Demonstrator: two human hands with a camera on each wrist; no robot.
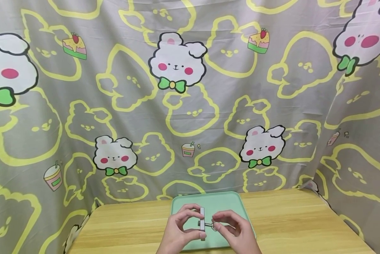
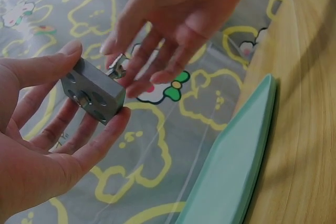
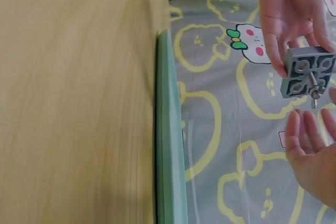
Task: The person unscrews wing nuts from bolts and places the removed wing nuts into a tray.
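A small grey square block (image 1: 202, 216) with several round holes is upright over the tray. My left hand (image 1: 182, 227) grips it by its edges, the thumb on one side and fingers on the other. A metal bolt (image 1: 208, 224) runs through the block's middle, its head on the left-hand side. At the bolt's other end sits a small shiny wing nut (image 2: 116, 67). The thumb and fingertips of my right hand (image 1: 234, 227) are around this nut, while the other fingers spread loosely. In the right wrist view the block's ribbed back (image 3: 308, 72) shows, with the bolt sticking out.
Beneath both hands lies a light green tray (image 1: 209, 199) with a raised rim, on a wood-grain table (image 1: 291, 218). A grey curtain (image 1: 183, 120) printed with cartoon animals hangs behind the table and along both sides.
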